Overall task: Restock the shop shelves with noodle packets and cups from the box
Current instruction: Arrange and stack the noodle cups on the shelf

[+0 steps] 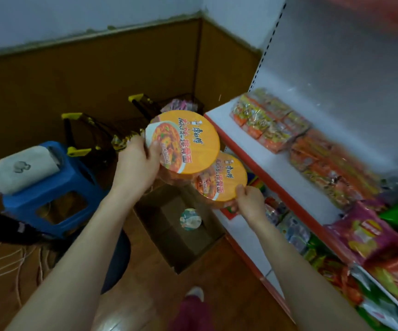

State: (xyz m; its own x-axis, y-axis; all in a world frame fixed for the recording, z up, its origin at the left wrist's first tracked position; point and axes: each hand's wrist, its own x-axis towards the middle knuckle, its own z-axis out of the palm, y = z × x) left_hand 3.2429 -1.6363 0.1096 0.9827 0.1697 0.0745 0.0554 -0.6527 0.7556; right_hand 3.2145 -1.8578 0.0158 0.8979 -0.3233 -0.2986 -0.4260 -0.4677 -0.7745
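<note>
I have left grip (pixel 136 161) curled on the upper noodle cup (pixel 188 139) and right grip (pixel 250 201) pinching the lower cup (pixel 225 179) at its rim, both lids up above the box (pixel 186 249), beside the shelf (pixel 272 168) edge, presumably for level placement

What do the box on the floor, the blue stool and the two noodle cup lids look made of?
Box: brown cardboard, matt, with creased flaps. Stool: moulded plastic, smooth, faint sheen, uniform blue. Lids of the upper cup and lower cup: likely printed paper or foil-backed paper, flat with a soft gloss; blur leaves it open.
</note>
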